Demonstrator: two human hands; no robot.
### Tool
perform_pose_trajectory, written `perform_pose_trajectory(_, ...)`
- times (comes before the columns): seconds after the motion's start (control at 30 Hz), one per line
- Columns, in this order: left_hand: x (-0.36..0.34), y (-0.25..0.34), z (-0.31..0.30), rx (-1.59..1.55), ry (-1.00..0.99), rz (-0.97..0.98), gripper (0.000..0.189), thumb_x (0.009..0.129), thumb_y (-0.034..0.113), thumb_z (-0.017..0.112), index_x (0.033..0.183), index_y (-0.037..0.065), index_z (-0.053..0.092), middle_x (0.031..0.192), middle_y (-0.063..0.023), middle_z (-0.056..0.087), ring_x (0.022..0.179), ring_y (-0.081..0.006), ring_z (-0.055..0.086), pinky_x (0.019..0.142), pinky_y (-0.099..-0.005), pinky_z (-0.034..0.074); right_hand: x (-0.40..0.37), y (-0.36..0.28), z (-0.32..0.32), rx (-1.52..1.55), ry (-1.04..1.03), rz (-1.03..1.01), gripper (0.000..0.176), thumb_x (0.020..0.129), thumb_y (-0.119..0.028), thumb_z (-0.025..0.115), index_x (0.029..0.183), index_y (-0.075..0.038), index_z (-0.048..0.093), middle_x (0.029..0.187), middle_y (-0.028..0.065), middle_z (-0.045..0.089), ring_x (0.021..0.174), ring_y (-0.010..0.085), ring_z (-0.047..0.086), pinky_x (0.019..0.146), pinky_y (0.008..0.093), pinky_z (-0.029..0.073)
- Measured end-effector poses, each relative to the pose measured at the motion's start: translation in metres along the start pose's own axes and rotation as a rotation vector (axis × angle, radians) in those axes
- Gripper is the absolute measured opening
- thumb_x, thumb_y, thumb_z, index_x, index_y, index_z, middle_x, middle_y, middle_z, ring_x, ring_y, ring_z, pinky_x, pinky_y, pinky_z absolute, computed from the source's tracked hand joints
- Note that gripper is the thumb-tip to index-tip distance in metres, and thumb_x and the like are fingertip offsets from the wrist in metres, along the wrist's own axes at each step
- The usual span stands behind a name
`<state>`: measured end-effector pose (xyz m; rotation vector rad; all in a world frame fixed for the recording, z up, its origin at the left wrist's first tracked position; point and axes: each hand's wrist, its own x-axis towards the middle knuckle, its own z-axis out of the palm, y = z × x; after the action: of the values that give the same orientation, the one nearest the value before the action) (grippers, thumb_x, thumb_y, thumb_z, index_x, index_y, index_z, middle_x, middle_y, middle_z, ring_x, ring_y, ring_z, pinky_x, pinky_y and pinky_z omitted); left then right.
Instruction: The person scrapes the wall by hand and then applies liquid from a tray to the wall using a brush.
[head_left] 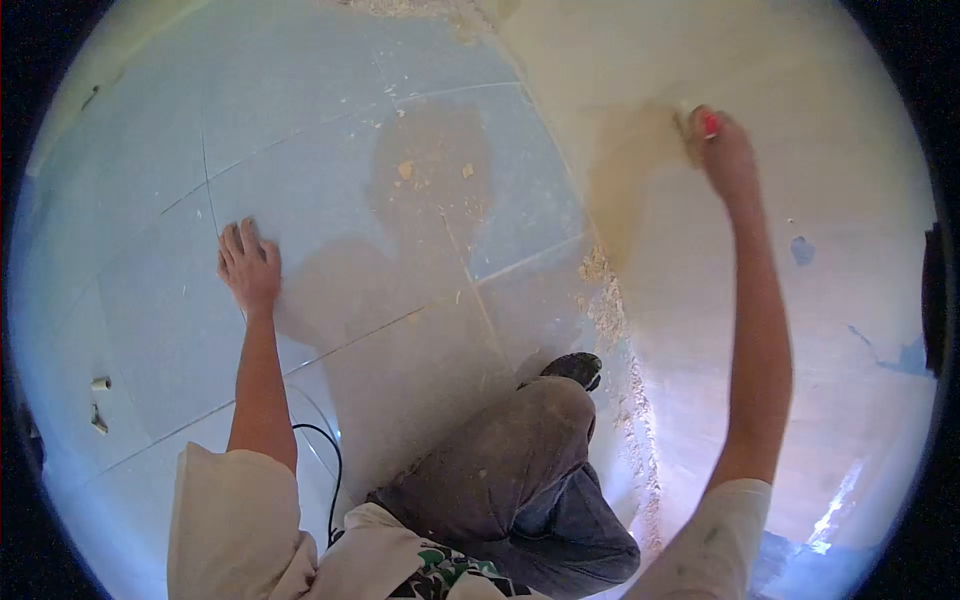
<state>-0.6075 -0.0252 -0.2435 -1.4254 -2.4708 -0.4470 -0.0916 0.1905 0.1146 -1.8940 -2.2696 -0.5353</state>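
Note:
My right hand (724, 158) is wrapped around a red-handled scraper (711, 124) at the upper right. The scraper's working end points left and is close against the pale wall (680, 230), where a shadow falls beside it. My left hand (250, 268) lies on the tiled floor (150, 300) at the left, its fingers spread over a joint between tiles. Nothing shows in that hand.
Crumbled scrapings (605, 300) line the foot of the wall. A black cable (338, 470) curves beside my body, and my bent leg (500, 450) and dark shoe (577, 370) reach toward the wall. Small bits (100, 384) lie on the floor at far left.

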Motion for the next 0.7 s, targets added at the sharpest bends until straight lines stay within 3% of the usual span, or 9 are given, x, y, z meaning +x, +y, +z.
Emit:
perform_pose_trajectory(0.07, 0.000, -0.002, 0.003, 0.016, 0.018, 0.019, 0.048, 0.089, 0.029, 0.047, 0.136, 0.018, 0.044, 0.141, -0.0125, 0.040, 0.134, -0.0288, 0.034, 0.106, -0.0477, 0.029, 0.015, 0.004, -0.051, -0.055, 0.053, 0.078, 0.045, 0.092, -0.044, 0.055, 0.104, -0.001, 0.063, 0.093, 0.0241, 0.065, 0.089, 0.0409, 0.062, 0.077, 0.0461, 0.050)
perform_pose_trajectory(0.1, 0.000, -0.002, 0.004, 0.010, 0.019, 0.012, 0.048, 0.089, 0.029, 0.046, 0.136, 0.018, 0.044, 0.141, -0.0126, 0.040, 0.134, -0.0289, 0.034, 0.107, -0.0474, 0.028, 0.011, 0.005, -0.072, -0.005, 0.172, -0.022, 0.049, 0.092, -0.045, 0.055, 0.101, 0.002, 0.063, 0.089, 0.0240, 0.065, 0.087, 0.0409, 0.063, 0.076, 0.0460, 0.050)
perform_pose_trajectory(0.13, 0.000, -0.002, 0.004, 0.003, 0.019, 0.004, 0.048, 0.089, 0.028, 0.046, 0.135, 0.018, 0.044, 0.141, -0.0128, 0.040, 0.134, -0.0289, 0.034, 0.107, -0.0472, 0.028, 0.013, 0.005, -0.093, -0.117, 0.110, 0.025, 0.040, 0.094, -0.042, 0.054, 0.108, -0.005, 0.063, 0.099, 0.0206, 0.065, 0.092, 0.0364, 0.064, 0.076, 0.0449, 0.052)
perform_pose_trajectory(0.17, 0.000, -0.002, 0.005, 0.002, 0.014, 0.013, 0.048, 0.089, 0.028, 0.046, 0.135, 0.018, 0.044, 0.141, -0.0128, 0.040, 0.134, -0.0289, 0.034, 0.107, -0.0472, 0.028, 0.005, 0.000, -0.102, -0.118, 0.104, 0.032, 0.040, 0.094, -0.042, 0.054, 0.108, -0.005, 0.063, 0.099, 0.0206, 0.065, 0.092, 0.0364, 0.064, 0.076, 0.0449, 0.052)
perform_pose_trajectory(0.23, 0.000, -0.002, 0.005, 0.028, 0.016, 0.010, 0.048, 0.089, 0.028, 0.046, 0.135, 0.017, 0.045, 0.140, -0.0129, 0.042, 0.134, -0.0290, 0.035, 0.107, -0.0464, 0.028, -0.013, -0.021, -0.111, -0.447, 0.286, -0.123, 0.026, 0.094, -0.031, 0.054, 0.115, -0.017, 0.061, 0.115, 0.0158, 0.060, 0.093, 0.0315, 0.064, 0.075, 0.0418, 0.054)
perform_pose_trajectory(0.27, 0.000, -0.001, 0.004, 0.028, 0.013, 0.008, 0.048, 0.089, 0.028, 0.046, 0.135, 0.017, 0.045, 0.140, -0.0129, 0.042, 0.134, -0.0290, 0.035, 0.107, -0.0464, 0.028, -0.016, -0.024, -0.102, -0.556, 0.188, -0.060, 0.028, 0.091, -0.021, 0.053, 0.117, -0.028, 0.060, 0.127, 0.0109, 0.052, 0.096, 0.0292, 0.062, 0.074, 0.0397, 0.056)
perform_pose_trajectory(0.43, 0.001, 0.000, 0.001, -0.013, -0.002, 0.005, 0.048, 0.089, 0.029, 0.044, 0.136, 0.017, 0.044, 0.139, -0.0129, 0.041, 0.135, -0.0289, 0.033, 0.108, -0.0475, 0.025, -0.040, -0.009, 0.017, -0.743, 0.223, -0.315, 0.034, 0.084, -0.015, 0.056, 0.115, -0.029, 0.061, 0.125, 0.0092, 0.054, 0.100, 0.0337, 0.060, 0.072, 0.0399, 0.057)
perform_pose_trajectory(0.5, 0.000, -0.001, 0.001, -0.014, -0.011, -0.003, 0.048, 0.089, 0.029, 0.043, 0.136, 0.016, 0.044, 0.140, -0.0128, 0.040, 0.135, -0.0290, 0.033, 0.108, -0.0481, 0.025, -0.056, -0.020, 0.057, -0.646, 0.134, -0.396, 0.034, 0.084, -0.016, 0.056, 0.115, -0.027, 0.062, 0.126, 0.0108, 0.053, 0.101, 0.0350, 0.059, 0.068, 0.0389, 0.057)
perform_pose_trajectory(0.7, 0.003, 0.001, -0.002, -0.031, -0.046, -0.018, 0.049, 0.089, 0.027, 0.045, 0.137, 0.015, 0.042, 0.140, -0.0131, 0.038, 0.135, -0.0296, 0.032, 0.108, -0.0496, 0.024, -0.096, -0.070, 0.156, -0.298, -0.207, -0.256, 0.026, 0.088, -0.021, 0.055, 0.113, -0.021, 0.061, 0.128, 0.0108, 0.051, 0.106, 0.0332, 0.058, 0.069, 0.0404, 0.058)
